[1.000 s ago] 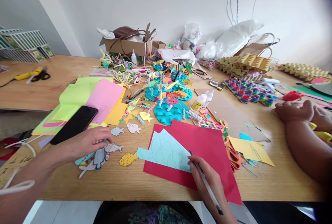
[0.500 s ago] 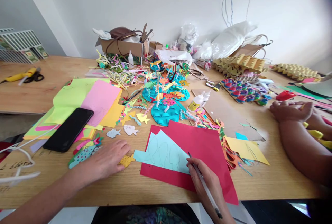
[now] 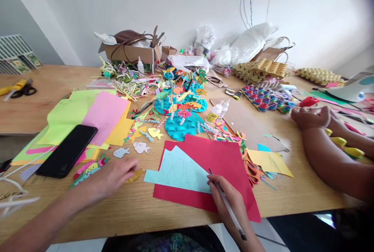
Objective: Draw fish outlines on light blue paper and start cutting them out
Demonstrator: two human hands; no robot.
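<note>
My right hand [image 3: 228, 197] holds a clear-barrelled pen [image 3: 229, 207], its tip by the slanted edge of a light blue paper [image 3: 181, 170]. Faint fish-like outlines are drawn on that paper. It lies over a larger red sheet [image 3: 224, 158]. To the left, my left hand [image 3: 118, 174] has its fingers closed around the edge of a yellow-orange paper fish [image 3: 134, 176], which is blurred. Just beyond that hand lie a white paper fish [image 3: 142, 147] and a pale blue one [image 3: 121, 152]. Decorated paper fish [image 3: 87, 172] are partly hidden behind my left wrist.
A black phone [image 3: 68, 150] rests on coloured sheets [image 3: 73, 111] at left. Ahead stand a blue fish-covered model [image 3: 181, 127] and glue bottles [image 3: 214, 113]. Orange scissors [image 3: 253, 172] lie right of the red sheet. Another person's arms [image 3: 330, 150] rest on the table at right.
The view has turned slightly, shifting the scene left. My left hand has lifted a little, its fingers drawn in, and the yellow-orange fish has moved with it. The pen stays near the same place.
</note>
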